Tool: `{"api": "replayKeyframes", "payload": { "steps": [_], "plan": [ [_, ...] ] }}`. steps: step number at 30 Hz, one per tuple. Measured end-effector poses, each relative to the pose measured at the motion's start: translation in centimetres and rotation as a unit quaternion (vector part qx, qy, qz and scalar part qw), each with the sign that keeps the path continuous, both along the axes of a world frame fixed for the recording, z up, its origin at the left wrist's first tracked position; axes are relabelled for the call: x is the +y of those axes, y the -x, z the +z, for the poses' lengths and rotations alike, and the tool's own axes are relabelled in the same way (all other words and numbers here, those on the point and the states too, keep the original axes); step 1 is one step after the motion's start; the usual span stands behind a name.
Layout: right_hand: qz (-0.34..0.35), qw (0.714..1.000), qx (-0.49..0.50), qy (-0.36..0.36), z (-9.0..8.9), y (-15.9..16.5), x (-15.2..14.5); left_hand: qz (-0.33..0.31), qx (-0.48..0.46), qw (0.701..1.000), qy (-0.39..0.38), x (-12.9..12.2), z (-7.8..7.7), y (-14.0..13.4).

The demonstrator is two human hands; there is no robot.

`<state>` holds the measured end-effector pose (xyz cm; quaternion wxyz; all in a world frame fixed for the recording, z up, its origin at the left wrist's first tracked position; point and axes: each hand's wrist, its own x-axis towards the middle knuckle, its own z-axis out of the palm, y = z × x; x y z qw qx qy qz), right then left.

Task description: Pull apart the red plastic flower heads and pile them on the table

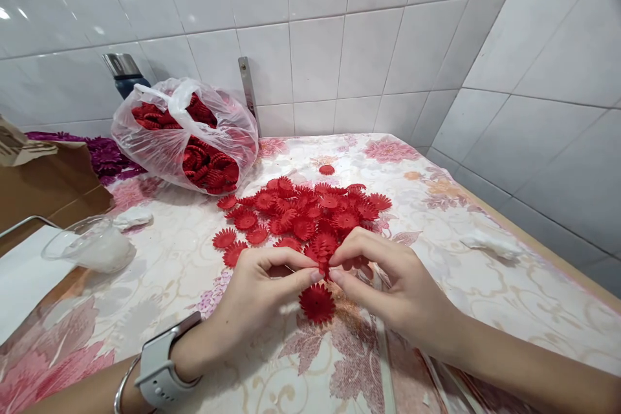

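Both hands meet in front of a heap of red fabric flower pieces [303, 210] with toothed edges. My left hand [272, 278] is closed in a pinch, thumb and forefinger on a small red flower piece [323, 266]. From the other side my right hand [388, 272] pinches the same piece between thumb and fingers. Something thin and pale runs along the left fingers; I cannot make out what it is. Just below the fingertips a single darker red flower piece [317, 303] lies flat on the cloth.
A tied clear plastic bag [223, 110] of red pieces stands behind, with a dark bottle [127, 74] near it. At left are a cardboard box [53, 181], purple pieces [104, 154] and a tipped clear cup [92, 244]. White crumpled material [492, 244] lies at right. Tiled walls border the table.
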<state>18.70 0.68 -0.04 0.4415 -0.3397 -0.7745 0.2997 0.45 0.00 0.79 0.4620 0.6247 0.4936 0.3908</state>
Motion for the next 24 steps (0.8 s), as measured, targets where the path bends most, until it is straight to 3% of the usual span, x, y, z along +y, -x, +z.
{"api": "replayKeyframes", "payload": {
  "steps": [5, 13, 17, 24],
  "plan": [
    [0.030, 0.990, 0.036, 0.132, 0.34, 0.07, -0.27, -0.007, 0.059, 0.997, -0.047, -0.18, -0.20, 0.04],
    [0.067, 0.942, 0.107, 0.311, 0.13, 0.42, -0.54, -0.028, 0.161, 0.973, -0.164, -0.68, -0.40, -0.02],
    [0.075, 0.933, 0.132, 0.326, 0.08, 0.30, -0.36, -0.027, 0.130, 0.983, -0.129, -0.65, -0.19, -0.06],
    [0.070, 0.941, 0.108, 0.314, 0.08, 0.32, 0.12, -0.057, 0.004, 0.998, 0.021, -0.45, -0.08, -0.23]
  ]
}}
